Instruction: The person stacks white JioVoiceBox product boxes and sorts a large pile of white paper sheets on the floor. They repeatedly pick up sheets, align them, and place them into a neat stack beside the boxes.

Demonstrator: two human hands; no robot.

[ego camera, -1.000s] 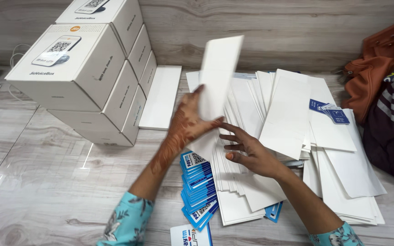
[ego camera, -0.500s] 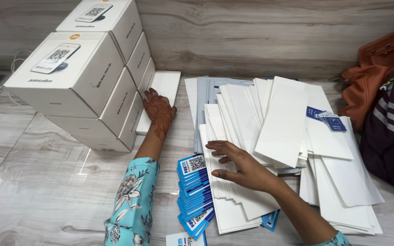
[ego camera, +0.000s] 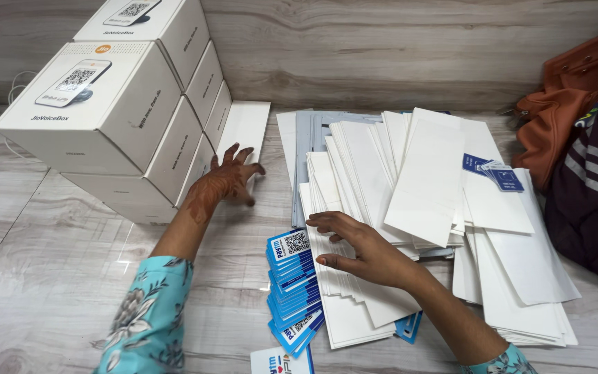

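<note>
1. While the left hand (ego camera: 226, 180) hangs with fingers spread and empty over the near end of a flat white strip (ego camera: 245, 131), it holds nothing; whether the fingertips touch the strip cannot be told.
2. That strip lies on the wood-grain table (ego camera: 57, 242), just beside a stack of white boxes (ego camera: 126, 104).
3. The right hand (ego camera: 361, 253) rests palm down, fingers loosely open, on the near-left part of a fanned pile of white envelopes (ego camera: 423, 180), gripping none of them.
4. A fan of blue-and-white cards (ego camera: 295, 284) lies just left of that hand, partly tucked under the envelopes.
5. A few small blue cards (ego camera: 496, 173) sit on top of the pile, toward the right.
6. An orange bag (ego camera: 569, 104) and a dark striped garment (ego camera: 593, 187) lie at the table's right edge, beside the envelopes.
</note>
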